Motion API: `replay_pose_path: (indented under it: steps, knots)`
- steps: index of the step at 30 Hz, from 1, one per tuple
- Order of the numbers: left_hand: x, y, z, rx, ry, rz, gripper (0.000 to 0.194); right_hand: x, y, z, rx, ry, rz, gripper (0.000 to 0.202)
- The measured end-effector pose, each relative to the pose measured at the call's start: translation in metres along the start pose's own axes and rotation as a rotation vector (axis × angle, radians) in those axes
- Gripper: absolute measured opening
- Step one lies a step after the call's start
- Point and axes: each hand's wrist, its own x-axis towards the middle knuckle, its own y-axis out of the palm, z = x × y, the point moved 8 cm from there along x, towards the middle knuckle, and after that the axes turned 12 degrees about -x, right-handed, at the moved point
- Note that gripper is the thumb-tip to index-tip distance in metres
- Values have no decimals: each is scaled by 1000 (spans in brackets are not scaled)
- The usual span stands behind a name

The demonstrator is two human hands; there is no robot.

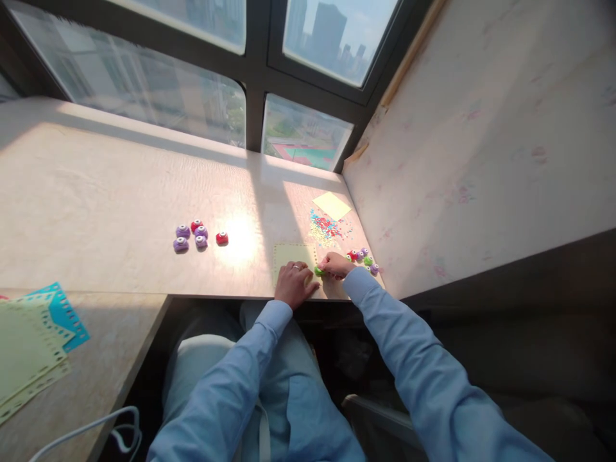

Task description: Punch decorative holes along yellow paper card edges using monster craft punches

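A pale yellow sheet of paper [291, 253] with small cut-outs along its border lies near the front edge of the sill. My left hand [294, 283] rests flat on its lower part, fingers spread, a ring on one finger. At the sheet's right edge sits a small green craft punch [319, 271]. My right hand [335, 265] has its fingers closed on this punch from the right. Whether the paper is inside the punch's slot cannot be made out.
Paper confetti [327, 226] and a yellow paper piece [332, 205] lie behind my hands. Several punches [368, 261] stand by the right wall; purple punches [181, 244] and a red punch [222, 238] are to the left. Punched sheets [31, 346] and a white cable [86, 428] are at lower left.
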Motion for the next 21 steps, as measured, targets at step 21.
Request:
replay_pose_path:
  steps: [21]
  knots:
    - [4,-2,3,-17,-31,-3,25,-30,-10,-18,-419,-428,-480,24]
